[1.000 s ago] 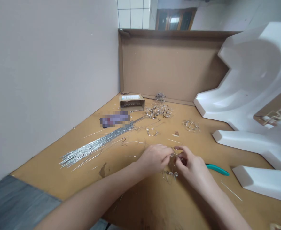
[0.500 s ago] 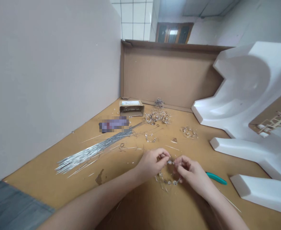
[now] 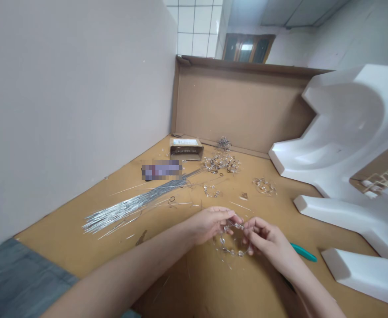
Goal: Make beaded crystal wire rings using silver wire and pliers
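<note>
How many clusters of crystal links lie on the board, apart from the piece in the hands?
4: a small cluster behind, a larger pile below it, one to the right, one nearer the left hand. Some may be hidden.

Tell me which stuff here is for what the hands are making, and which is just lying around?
For the job: left hand, right hand, bead chain, wire bundle, bead pile, pliers
Just lying around: cardboard box, white foam, blurred packet

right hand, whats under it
Tan tabletop shows below the right hand, with a teal plier handle poking out past it; the rest of the pliers is covered by the hand and forearm, so it cannot be seen.
</note>
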`<state>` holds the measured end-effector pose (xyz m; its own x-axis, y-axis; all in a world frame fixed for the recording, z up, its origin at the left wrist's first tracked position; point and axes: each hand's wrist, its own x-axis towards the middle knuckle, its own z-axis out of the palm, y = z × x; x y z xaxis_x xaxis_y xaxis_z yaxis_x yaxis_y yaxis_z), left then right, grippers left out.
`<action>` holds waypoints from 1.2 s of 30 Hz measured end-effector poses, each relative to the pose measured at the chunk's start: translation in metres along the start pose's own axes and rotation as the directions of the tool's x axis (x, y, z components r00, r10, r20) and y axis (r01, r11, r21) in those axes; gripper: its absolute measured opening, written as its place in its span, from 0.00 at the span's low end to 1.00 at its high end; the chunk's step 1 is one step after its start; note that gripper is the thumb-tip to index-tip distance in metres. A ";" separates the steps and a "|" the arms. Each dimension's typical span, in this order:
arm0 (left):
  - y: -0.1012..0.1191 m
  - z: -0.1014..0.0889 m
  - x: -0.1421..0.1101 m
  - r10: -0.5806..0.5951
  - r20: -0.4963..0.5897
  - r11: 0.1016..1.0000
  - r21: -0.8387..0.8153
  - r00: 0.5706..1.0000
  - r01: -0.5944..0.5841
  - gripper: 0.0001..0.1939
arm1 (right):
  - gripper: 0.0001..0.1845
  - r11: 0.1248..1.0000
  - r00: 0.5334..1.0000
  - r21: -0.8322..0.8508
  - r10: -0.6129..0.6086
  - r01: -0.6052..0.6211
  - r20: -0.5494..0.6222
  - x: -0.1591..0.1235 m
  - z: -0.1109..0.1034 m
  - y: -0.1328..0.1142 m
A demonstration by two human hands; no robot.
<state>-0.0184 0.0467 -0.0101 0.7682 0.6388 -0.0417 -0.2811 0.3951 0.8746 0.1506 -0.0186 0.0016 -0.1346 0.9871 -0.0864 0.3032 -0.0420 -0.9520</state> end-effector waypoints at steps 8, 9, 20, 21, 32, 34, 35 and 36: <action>0.003 0.005 0.000 0.058 -0.117 0.994 0.099 0.991 -0.046 0.14 | 0.13 0.999 1.000 0.026 0.020 -0.020 -0.010 0.001 0.000 0.001; 0.003 0.005 0.000 0.056 -0.124 0.994 0.097 0.991 -0.044 0.14 | 0.13 0.999 1.000 0.028 0.021 -0.021 -0.002 0.001 0.000 0.000; -0.002 0.004 0.001 0.136 -0.065 0.973 0.195 0.989 -0.121 0.15 | 0.16 0.999 1.000 -0.032 0.005 -0.004 0.014 -0.004 0.003 -0.008; -0.002 0.003 0.001 0.142 -0.070 0.970 0.209 0.987 -0.125 0.16 | 0.18 0.998 1.000 -0.063 0.013 -0.013 -0.006 -0.006 0.000 -0.009; -0.001 0.004 -0.001 0.137 -0.097 0.968 0.225 0.986 -0.112 0.16 | 0.34 0.307 0.975 -0.936 -0.084 -0.172 -0.206 -0.058 -0.064 0.049; 0.002 0.005 -0.002 0.117 -0.097 0.976 0.196 0.988 -0.096 0.16 | 0.34 0.230 0.986 -0.967 -0.098 -0.110 -0.135 -0.059 -0.062 0.049; 0.003 0.005 -0.003 0.097 -0.089 0.982 0.172 0.991 -0.080 0.16 | 0.33 0.183 0.989 -0.980 -0.103 -0.083 -0.103 -0.058 -0.060 0.047; 0.005 0.005 -0.003 0.074 -0.076 0.988 0.140 0.994 -0.063 0.16 | 0.32 0.133 0.992 -0.989 -0.101 -0.064 -0.077 -0.056 -0.058 0.044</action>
<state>-0.0192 0.0427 -0.0034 0.6997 0.7143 -0.0136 -0.2450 0.2578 0.9346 0.2263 -0.0663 -0.0186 -0.0911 0.9953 0.0334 0.9820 0.0842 0.1690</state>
